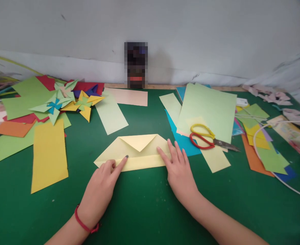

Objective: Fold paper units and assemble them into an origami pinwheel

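A pale yellow sheet of paper [137, 158] lies in front of me, folded into a long shape with slanted upper corners. A small triangular flap points down at its top middle, and a folded strip runs along its near edge. My left hand [102, 180] rests at the lower left of the sheet, its index finger stretched onto the strip and its other fingers curled. On the right end, my right hand [177, 166] lies with fingers spread and touching the paper. Neither hand grasps anything; the sheet's right corner is hidden under my right hand.
Yellow-and-red-handled scissors [206, 137] lie on a light green sheet [208, 109] at right. Folded paper stars [83, 103] and a yellow strip [50, 156] sit left. A blurred upright object [136, 64] leans on the wall. A white cable [261, 156] loops at far right.
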The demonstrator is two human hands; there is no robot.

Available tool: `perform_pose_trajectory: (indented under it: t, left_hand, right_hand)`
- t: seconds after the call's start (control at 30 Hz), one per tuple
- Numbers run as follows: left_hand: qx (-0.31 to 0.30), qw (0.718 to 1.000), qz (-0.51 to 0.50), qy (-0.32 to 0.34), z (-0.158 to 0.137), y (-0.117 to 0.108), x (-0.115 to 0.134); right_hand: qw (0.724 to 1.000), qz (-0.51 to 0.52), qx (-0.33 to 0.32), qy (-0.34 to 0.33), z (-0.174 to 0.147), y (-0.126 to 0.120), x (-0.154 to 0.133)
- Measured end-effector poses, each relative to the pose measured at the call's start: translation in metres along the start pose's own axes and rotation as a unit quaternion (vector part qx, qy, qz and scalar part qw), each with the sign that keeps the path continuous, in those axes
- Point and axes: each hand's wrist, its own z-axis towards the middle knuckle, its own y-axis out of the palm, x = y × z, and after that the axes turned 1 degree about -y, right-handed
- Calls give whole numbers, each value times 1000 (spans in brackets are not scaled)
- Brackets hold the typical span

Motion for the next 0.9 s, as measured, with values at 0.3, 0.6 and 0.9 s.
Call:
perform_pose_trajectory:
  t: [0.3, 0.6, 0.9]
  left_hand:
    - [33, 999, 12, 5, 1, -1, -4]
    - [102, 994, -14, 38, 0, -5, 0]
    - [63, 985, -44, 153, 4, -3, 23]
  right_hand:
    - [999, 27, 30, -6, 4, -2, 5]
    - [990, 65, 124, 36, 15, -4, 24]
    - [974, 192, 109, 56, 18, -2, 23]
